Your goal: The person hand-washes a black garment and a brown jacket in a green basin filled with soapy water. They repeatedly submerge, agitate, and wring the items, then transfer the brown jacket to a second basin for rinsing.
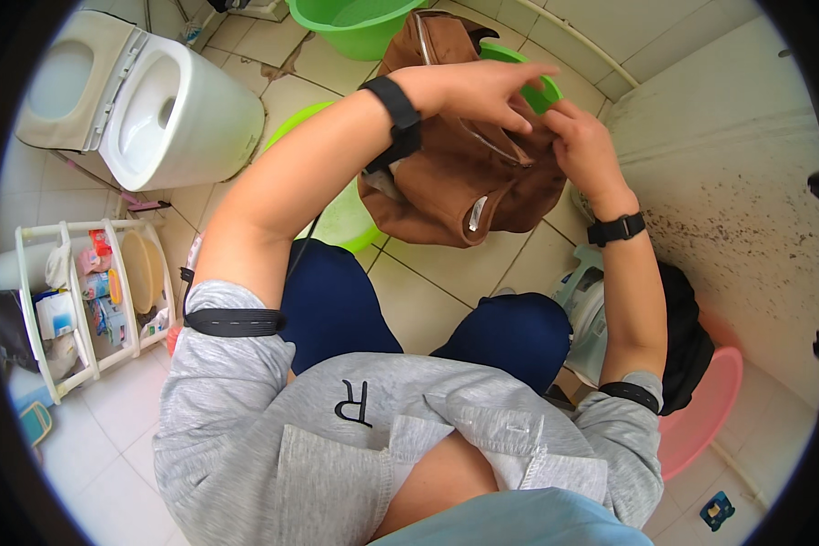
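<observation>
A brown garment [443, 177], apparently a jacket, hangs in front of my knees, with a metal zipper [484, 140] along it and a white label [477, 213] near its lower fold. My right hand [583, 143] pinches the cloth at the garment's upper right side. Over its upper part reaches my left hand [495, 92], thumb and fingers apart, with nothing seen in its grasp. Behind the garment shows part of a green basin [542, 92]. A lime-green basin [355, 211] sits on the floor below my left forearm, partly hidden by the cloth.
A white toilet [205, 116] with its lid raised stands at the left. Below it is a white rack [99, 300] holding several packets and a basin. Another green basin [358, 31] is at the top. At right, a pink basin [706, 416] stands beside a stained wall panel [716, 150].
</observation>
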A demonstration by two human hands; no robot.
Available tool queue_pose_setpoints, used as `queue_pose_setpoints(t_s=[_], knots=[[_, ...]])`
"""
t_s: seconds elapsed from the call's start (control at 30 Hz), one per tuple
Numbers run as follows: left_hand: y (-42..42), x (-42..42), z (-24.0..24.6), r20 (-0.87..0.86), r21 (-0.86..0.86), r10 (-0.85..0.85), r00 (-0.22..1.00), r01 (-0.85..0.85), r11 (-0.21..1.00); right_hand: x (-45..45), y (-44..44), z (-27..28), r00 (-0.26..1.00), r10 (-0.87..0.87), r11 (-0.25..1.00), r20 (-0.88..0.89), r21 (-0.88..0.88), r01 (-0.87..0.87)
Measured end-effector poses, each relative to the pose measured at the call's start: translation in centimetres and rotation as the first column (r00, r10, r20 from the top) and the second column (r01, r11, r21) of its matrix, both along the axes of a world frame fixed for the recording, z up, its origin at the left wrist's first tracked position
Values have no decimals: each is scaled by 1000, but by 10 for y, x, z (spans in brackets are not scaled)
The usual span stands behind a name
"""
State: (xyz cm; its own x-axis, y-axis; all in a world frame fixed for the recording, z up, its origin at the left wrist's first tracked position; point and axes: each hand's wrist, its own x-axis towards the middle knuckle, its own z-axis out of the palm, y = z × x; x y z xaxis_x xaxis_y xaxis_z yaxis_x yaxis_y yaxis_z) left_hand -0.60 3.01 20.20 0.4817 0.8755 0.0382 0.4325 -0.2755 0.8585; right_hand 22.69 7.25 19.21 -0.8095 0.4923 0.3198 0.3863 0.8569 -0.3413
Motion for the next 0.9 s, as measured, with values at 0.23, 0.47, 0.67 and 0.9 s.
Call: queue_pose_setpoints(t_s=[0.23, 0.47, 0.67, 0.9], knots=[[9, 53, -32, -464, -14, -5, 886, -1, 1000, 20, -13, -8, 972, -226, 828, -64, -538, 157], [20, 61, -20, -143, 206, 255, 956, -223, 953, 43, -16, -37, 930, -76, 595, 359, -732, 331], [0, 69, -10, -367, 150, 50, 929, 6, 989, 70, -19, -43, 790, 52, 549, 611, -678, 489], [7, 54, -6, -240, -268, -214, 947, 147, 952, 41, 23, 36, 967, -80, 786, 242, -581, 211]])
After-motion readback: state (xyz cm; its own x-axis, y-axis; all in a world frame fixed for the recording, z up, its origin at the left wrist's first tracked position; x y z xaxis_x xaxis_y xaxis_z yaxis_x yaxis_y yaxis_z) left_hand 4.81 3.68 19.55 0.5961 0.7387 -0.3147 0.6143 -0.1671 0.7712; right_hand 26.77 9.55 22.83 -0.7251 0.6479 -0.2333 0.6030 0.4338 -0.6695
